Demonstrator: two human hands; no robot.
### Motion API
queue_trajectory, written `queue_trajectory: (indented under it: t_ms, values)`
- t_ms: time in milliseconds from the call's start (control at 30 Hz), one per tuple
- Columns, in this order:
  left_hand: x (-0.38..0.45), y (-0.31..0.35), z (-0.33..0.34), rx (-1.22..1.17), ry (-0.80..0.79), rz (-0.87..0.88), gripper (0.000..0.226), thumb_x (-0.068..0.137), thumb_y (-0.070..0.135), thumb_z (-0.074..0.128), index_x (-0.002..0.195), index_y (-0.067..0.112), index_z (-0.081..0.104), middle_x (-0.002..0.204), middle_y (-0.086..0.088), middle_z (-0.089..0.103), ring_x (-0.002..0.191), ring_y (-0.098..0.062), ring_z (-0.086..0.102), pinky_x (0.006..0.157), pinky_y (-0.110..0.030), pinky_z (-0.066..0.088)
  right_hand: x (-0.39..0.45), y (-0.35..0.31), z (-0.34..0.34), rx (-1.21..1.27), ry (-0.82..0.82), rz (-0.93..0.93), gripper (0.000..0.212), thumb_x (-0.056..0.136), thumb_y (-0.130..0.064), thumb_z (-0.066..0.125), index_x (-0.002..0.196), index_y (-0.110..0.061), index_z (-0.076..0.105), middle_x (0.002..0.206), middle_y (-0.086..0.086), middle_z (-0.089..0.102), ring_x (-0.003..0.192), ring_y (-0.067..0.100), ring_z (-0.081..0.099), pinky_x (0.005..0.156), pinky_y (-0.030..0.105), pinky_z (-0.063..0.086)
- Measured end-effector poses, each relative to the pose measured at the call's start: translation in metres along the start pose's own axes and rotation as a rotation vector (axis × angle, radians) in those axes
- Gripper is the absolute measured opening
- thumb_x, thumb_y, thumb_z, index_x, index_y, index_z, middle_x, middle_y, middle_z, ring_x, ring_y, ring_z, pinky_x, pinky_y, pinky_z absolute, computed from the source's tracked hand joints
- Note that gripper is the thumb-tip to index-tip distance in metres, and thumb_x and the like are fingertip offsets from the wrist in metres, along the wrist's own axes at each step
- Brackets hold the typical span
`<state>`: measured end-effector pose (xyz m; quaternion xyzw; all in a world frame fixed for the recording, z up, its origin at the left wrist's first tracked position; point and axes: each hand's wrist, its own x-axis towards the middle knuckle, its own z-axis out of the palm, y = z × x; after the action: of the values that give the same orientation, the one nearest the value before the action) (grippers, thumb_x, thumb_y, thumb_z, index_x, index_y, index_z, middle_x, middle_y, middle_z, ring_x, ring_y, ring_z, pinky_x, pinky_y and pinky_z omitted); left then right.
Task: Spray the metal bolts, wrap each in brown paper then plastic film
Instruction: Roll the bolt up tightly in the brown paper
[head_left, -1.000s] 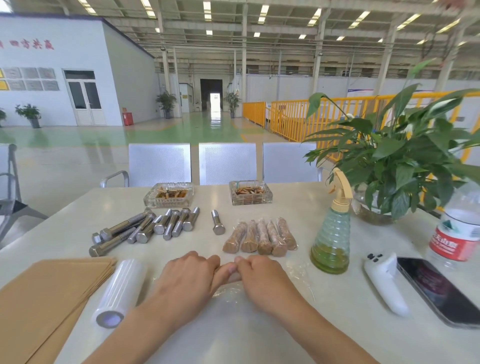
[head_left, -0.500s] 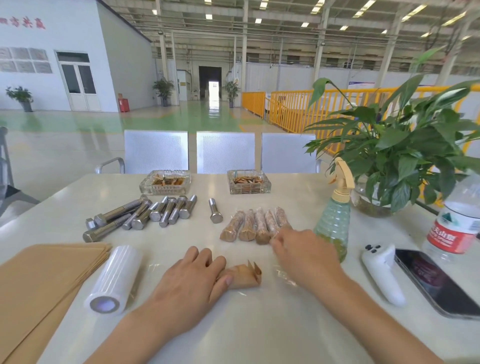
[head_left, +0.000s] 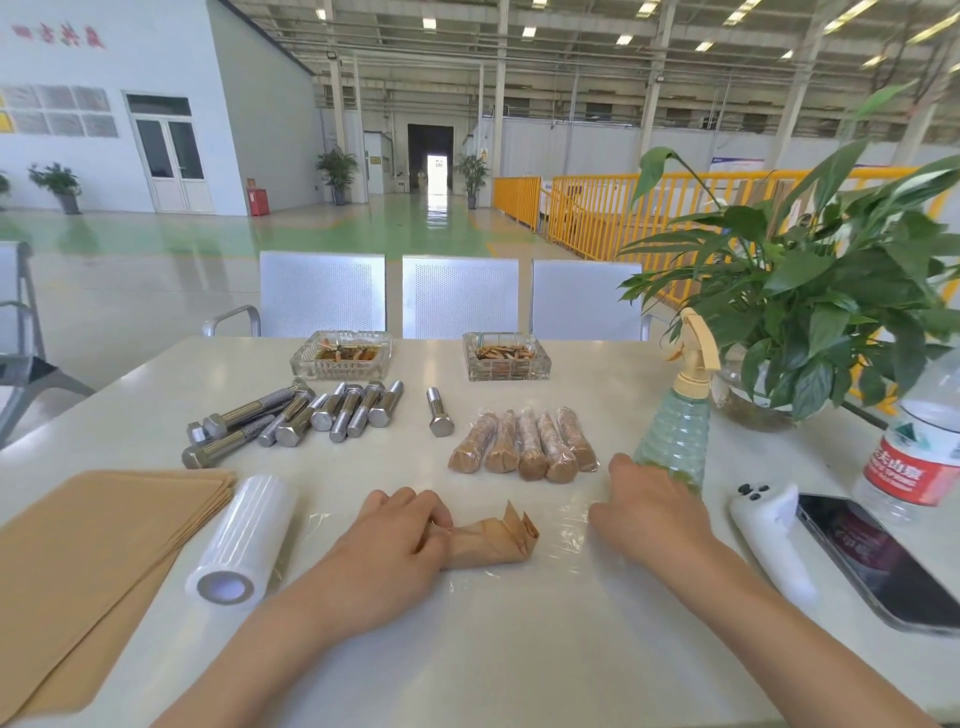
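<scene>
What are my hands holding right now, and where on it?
The left hand holds the paper-wrapped bolt at its left end. The right hand rests on the film, holding nothing.

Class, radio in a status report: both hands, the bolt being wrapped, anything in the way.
Left hand holds paper-wrapped bolt on plastic film. Right hand open, on film's edge. Spray bottle close behind right hand.

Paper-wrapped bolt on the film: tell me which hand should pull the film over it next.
Right, probably. The left hand already holds the paper-wrapped bolt at its left end, pinning it. The right hand holds nothing and rests by the plastic film sheet's right edge.
</scene>
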<state>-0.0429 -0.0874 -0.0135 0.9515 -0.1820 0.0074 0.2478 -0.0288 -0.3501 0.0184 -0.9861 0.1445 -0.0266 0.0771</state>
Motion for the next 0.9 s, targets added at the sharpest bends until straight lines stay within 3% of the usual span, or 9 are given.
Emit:
queue_trajectory:
  t_ms: [133, 267, 433, 533, 600, 667, 733, 800, 900]
  values:
    - [-0.003, 0.0, -0.006, -0.306, 0.117, -0.096, 0.013, 0.088, 0.023, 0.067, 0.09, 0.029, 0.056, 0.086, 0.007, 0.058, 0.068, -0.002, 0.05, 0.057, -0.015, 0.039, -0.002, -0.002, 0.006, 0.083, -0.006, 0.023, 0.02, 0.091, -0.023, 0.056, 0.106, -0.021, 0.042, 0.1, -0.002, 0.052, 0.101, 0.028, 0.057, 0.069, 0.032, 0.038]
    - [-0.008, 0.002, -0.006, -0.318, 0.208, -0.149, 0.014, 0.081, 0.034, 0.079, 0.081, 0.03, 0.066, 0.09, 0.004, 0.063, 0.071, 0.001, 0.055, 0.06, -0.013, 0.041, -0.003, -0.004, 0.006, 0.2, 0.008, 0.034, 0.042, 0.09, -0.017, 0.054, 0.132, -0.023, 0.05, 0.117, 0.002, 0.062, 0.107, 0.028, 0.061, 0.074, 0.033, 0.043]
    - [-0.012, 0.004, -0.007, -0.356, 0.265, -0.17, 0.014, 0.086, 0.046, 0.075, 0.076, 0.036, 0.072, 0.083, 0.002, 0.064, 0.071, -0.005, 0.059, 0.06, -0.017, 0.042, -0.006, -0.008, 0.004, 0.235, 0.002, 0.008, 0.043, 0.088, -0.018, 0.056, 0.129, -0.024, 0.044, 0.101, 0.003, 0.058, 0.097, 0.029, 0.059, 0.07, 0.034, 0.047]
    - [-0.015, 0.002, -0.014, -0.298, 0.18, -0.132, 0.029, 0.1, 0.033, 0.053, 0.08, 0.026, 0.073, 0.085, 0.002, 0.066, 0.081, -0.011, 0.062, 0.076, -0.015, 0.045, -0.007, -0.011, 0.004, 0.105, -0.009, 0.044, 0.04, 0.09, -0.022, 0.059, 0.125, -0.022, 0.04, 0.085, -0.002, 0.044, 0.09, 0.027, 0.051, 0.057, 0.032, 0.036]
    - [-0.019, 0.0, -0.022, -0.328, 0.087, -0.123, 0.036, 0.099, 0.016, 0.046, 0.074, 0.022, 0.07, 0.09, 0.002, 0.068, 0.094, -0.012, 0.063, 0.094, -0.026, 0.047, -0.006, -0.012, 0.003, 0.075, -0.024, 0.07, 0.034, 0.09, -0.021, 0.057, 0.12, -0.023, 0.041, 0.082, -0.004, 0.041, 0.089, 0.025, 0.051, 0.053, 0.031, 0.031]
    - [-0.024, -0.002, -0.029, -0.365, -0.01, -0.076, 0.038, 0.093, 0.002, 0.043, 0.068, 0.02, 0.065, 0.097, 0.004, 0.069, 0.102, -0.01, 0.064, 0.102, -0.037, 0.047, -0.003, -0.009, 0.002, 0.115, -0.026, 0.058, 0.032, 0.088, -0.019, 0.054, 0.119, -0.023, 0.046, 0.083, -0.005, 0.043, 0.09, 0.025, 0.053, 0.057, 0.03, 0.035]
    - [-0.027, -0.002, -0.033, -0.407, -0.053, -0.07, 0.043, 0.093, -0.001, 0.045, 0.074, 0.025, 0.073, 0.103, 0.009, 0.068, 0.106, -0.003, 0.064, 0.103, -0.031, 0.047, -0.001, -0.005, -0.001, 0.218, -0.022, 0.042, 0.03, 0.087, -0.02, 0.052, 0.117, -0.024, 0.053, 0.087, -0.003, 0.053, 0.092, 0.025, 0.059, 0.067, 0.031, 0.047]
    - [-0.026, -0.002, -0.032, -0.411, -0.005, -0.127, 0.038, 0.099, 0.011, 0.057, 0.09, 0.04, 0.08, 0.108, 0.012, 0.066, 0.104, 0.0, 0.063, 0.095, -0.021, 0.046, 0.0, -0.002, -0.007, 0.392, 0.0, 0.028, 0.02, 0.087, -0.023, 0.053, 0.106, -0.024, 0.059, 0.09, 0.002, 0.069, 0.087, 0.027, 0.067, 0.075, 0.035, 0.057]
    - [-0.021, 0.001, -0.025, -0.33, 0.126, -0.183, 0.019, 0.095, 0.029, 0.069, 0.093, 0.045, 0.079, 0.104, 0.013, 0.065, 0.094, 0.002, 0.06, 0.075, -0.007, 0.04, 0.0, -0.002, -0.019, 0.588, 0.031, -0.066, 0.009, 0.086, -0.023, 0.058, 0.09, -0.024, 0.066, 0.067, -0.001, 0.074, 0.064, 0.018, 0.068, 0.072, 0.034, 0.06]
